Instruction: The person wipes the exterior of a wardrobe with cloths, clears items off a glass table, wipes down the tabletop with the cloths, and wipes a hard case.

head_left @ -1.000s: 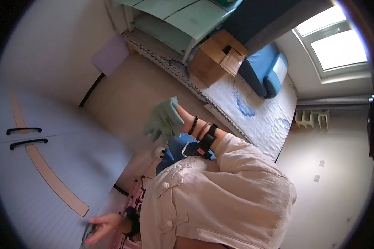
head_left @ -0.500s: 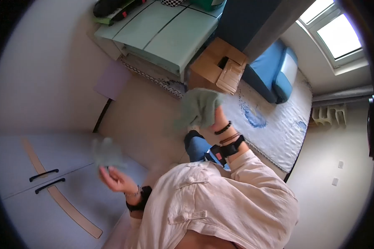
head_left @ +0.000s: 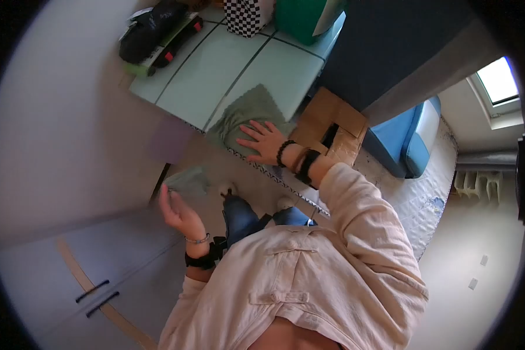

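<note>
My right hand [head_left: 262, 141] lies with fingers spread on a grey-green cloth [head_left: 252, 108]. That cloth has a zigzag-cut edge and is draped over the near edge of the pale green table [head_left: 274, 70]. Lower on the left, my left hand [head_left: 181, 214] is raised beside the table with its fingers closed on a second grey-green cloth [head_left: 191, 179], which hangs loosely and is slightly blurred. The left fingertips are partly hidden.
On the table stand a black bag [head_left: 154, 32], a checkered bag [head_left: 245, 17] and a green container [head_left: 300, 20]. A cardboard box [head_left: 338, 111] sits right of it, near a blue cushion [head_left: 394, 137]. Cabinet doors [head_left: 46, 291] are at lower left.
I have come closer to the table. My right hand has moved forward with its cloth from mid-air onto the table edge and spread its fingers. My left hand still has its cloth.
</note>
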Demonstrator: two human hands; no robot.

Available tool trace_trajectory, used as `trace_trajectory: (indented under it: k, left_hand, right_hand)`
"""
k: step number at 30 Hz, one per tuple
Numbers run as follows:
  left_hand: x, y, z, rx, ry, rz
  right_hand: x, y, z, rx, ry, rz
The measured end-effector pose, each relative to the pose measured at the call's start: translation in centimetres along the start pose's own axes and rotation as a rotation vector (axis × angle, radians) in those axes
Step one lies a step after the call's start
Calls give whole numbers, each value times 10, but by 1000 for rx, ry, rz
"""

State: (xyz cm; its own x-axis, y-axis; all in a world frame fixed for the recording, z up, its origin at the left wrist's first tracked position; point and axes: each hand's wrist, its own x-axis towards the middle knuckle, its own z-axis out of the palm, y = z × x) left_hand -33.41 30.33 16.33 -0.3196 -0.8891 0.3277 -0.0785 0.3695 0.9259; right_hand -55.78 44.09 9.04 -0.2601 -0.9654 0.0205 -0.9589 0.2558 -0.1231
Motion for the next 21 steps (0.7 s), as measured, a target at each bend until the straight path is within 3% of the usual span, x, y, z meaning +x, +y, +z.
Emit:
trace_trajectory:
  k: [1,3,5,7,8,10,12,14,16,18,19,21]
  left_hand:
    - [16,-12,8,-4,-14,-2]
    - [47,-38,21,124,-92,18]
    - [87,-58,44,150,-161,87]
    - [134,-70,66,174,-243,163]
    - [157,-73,77,166,-288,167]
    - [194,-66,97,156,-345,148]
    - [238,-49,123,101,-511,234]
    - [274,-55,164,25,-583,334]
    - [305,-58,206,-67,-655,432]
    - [333,-56,249,319,-1013,505]
    - [341,-49,267,302,-1026,517]
    - [355,-28,297,589,-968,882]
  right_hand:
    - [5,16,-2,1,-3,14]
    - [18,45,-20,81,-226,167]
    - [35,98,-23,-144,-361,440]
    - [40,149,-17,-78,-247,701]
    - [57,163,-18,-82,-259,728]
    - [87,180,-18,26,-210,1109]
    - [140,161,-35,271,-232,1182]
    - [185,132,-9,117,-353,935]
    - [196,86,-21,157,-232,728]
    - [179,63,-9,135,-172,611]
    - [165,53,-6,155,-129,608]
    - [132,37,-7,226,-46,659]
